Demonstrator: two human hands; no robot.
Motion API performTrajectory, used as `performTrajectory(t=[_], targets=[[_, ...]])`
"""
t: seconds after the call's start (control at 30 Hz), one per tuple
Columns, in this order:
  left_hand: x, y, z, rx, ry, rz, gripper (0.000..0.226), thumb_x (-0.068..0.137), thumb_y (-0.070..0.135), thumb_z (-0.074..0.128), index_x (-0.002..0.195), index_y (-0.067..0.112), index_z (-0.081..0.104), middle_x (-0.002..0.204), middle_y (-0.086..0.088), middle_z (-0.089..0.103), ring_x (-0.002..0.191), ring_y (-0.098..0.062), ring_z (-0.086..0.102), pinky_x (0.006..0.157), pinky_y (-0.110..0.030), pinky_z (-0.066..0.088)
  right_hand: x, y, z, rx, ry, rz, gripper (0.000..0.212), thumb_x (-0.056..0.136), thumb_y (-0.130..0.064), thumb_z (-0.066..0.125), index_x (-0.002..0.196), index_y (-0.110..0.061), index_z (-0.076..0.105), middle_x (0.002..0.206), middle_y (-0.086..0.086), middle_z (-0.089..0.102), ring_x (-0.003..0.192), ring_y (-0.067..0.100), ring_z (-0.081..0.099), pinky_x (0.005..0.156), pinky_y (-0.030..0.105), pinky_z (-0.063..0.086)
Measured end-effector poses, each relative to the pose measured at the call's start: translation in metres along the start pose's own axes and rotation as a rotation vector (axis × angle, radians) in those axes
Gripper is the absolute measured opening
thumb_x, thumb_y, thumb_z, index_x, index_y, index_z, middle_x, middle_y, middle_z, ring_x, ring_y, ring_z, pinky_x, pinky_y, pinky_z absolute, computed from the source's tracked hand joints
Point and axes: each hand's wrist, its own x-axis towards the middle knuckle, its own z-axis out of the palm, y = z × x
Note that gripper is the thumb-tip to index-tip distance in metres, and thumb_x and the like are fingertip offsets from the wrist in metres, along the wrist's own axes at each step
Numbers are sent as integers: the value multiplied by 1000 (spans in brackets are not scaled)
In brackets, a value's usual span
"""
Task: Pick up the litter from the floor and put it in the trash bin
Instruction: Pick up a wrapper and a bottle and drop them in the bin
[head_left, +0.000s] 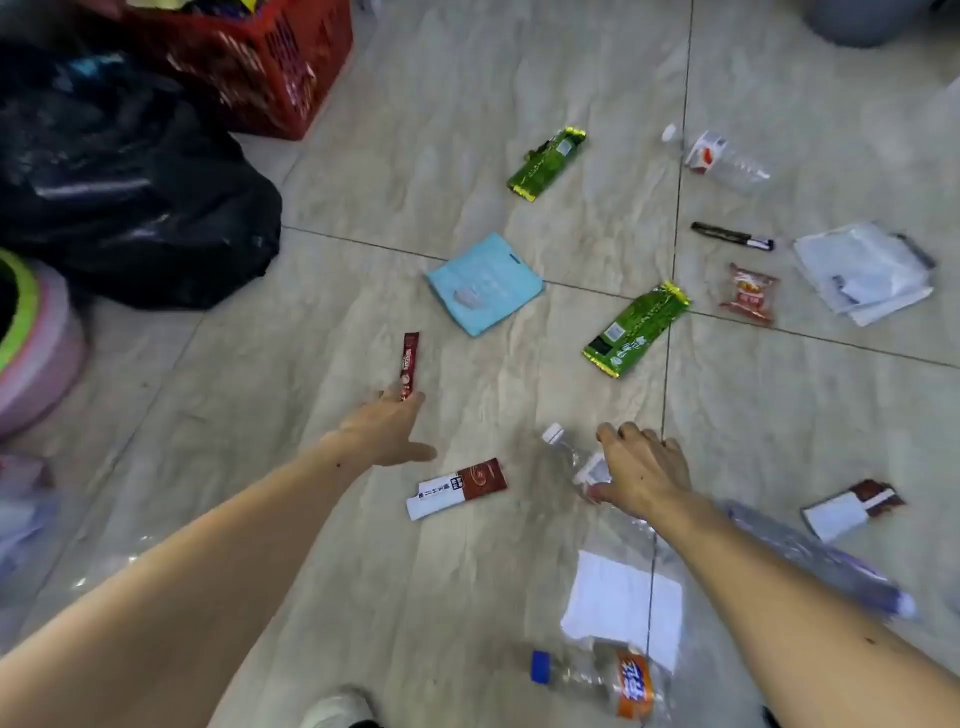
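Head cam: right hand (641, 470) clamps the clear bottle (566, 454) mid-body; left hand (387, 431), fingers apart, reaches for the red sachet (409, 364) to double up.

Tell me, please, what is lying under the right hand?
A clear plastic bottle with a white cap lies under the right hand. Its cap and neck show; the hand covers its label and body, so its far end cannot be seen.

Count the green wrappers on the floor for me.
2: one green wrapper lies near the red crate; the other green wrapper lies right of the blue packet. None looks hidden.
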Motion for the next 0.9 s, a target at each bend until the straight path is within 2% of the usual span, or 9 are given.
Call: performTrajectory(t=[0.13,0.27,0.33,0.43,0.5,0.57,0.67,0.77,0.9], targets=[[48,-18,33,27,67,-23,104,76,67,62,152,18,11,159,-22,4,146,-38,14,115,-50,27,34,-10,38,-9,-52,16,75,72,-49,71,132,-23,36,127,5,50,118,27,54,92,39,38],[67,-22,61,48,97,57,103,76,68,61,151,11,18,163,-9,2,148,-25,16,115,-45,30,46,-11,59,-72,-75,11,69,74,-45,70,129,-22,36,121,5,54,112,27,59,86,38,37],[64,-14,73,78,113,159,98,76,68,61,149,12,27,163,-1,10,143,-22,29,113,-43,32,45,-10,64,-67,-65,15,66,77,-43,69,129,-22,36,121,5,55,111,28,59,82,37,37],[46,1,88,34,185,280,87,69,66,68,138,21,42,147,3,39,130,-22,43,108,-40,33,34,-12,71,-27,-56,17,67,77,-43,69,131,-21,34,122,6,54,112,28,58,80,36,37],[35,11,96,19,233,256,96,58,67,73,136,23,40,135,3,43,125,-21,43,102,-40,36,27,-12,74,-18,-61,45,72,76,-46,70,131,-20,33,123,6,52,114,28,56,82,37,38],[26,22,103,60,227,191,111,52,68,77,141,19,31,132,0,39,123,-22,43,97,-40,40,19,-10,77,-41,-92,89,78,73,-50,72,132,-19,33,125,6,51,117,28,54,86,37,40],[20,32,109,129,191,97,117,56,65,78,145,12,24,134,-3,39,124,-23,44,95,-41,42,13,-3,84,-51,-147,154,83,72,-46,77,135,-18,31,129,5,51,120,27,54,93,37,40],[22,36,112,191,188,60,89,75,50,74,140,8,31,132,-7,42,123,-25,45,92,-40,44,10,5,90,-37,-136,177,71,76,-37,71,133,-16,34,125,4,56,116,25,58,87,35,38],[23,40,118,288,208,15,39,95,20,54,130,4,44,127,-13,44,118,-28,48,88,-38,49,11,11,91,0,-106,159,68,78,-40,69,131,-16,35,121,4,58,112,26,60,80,35,36]])
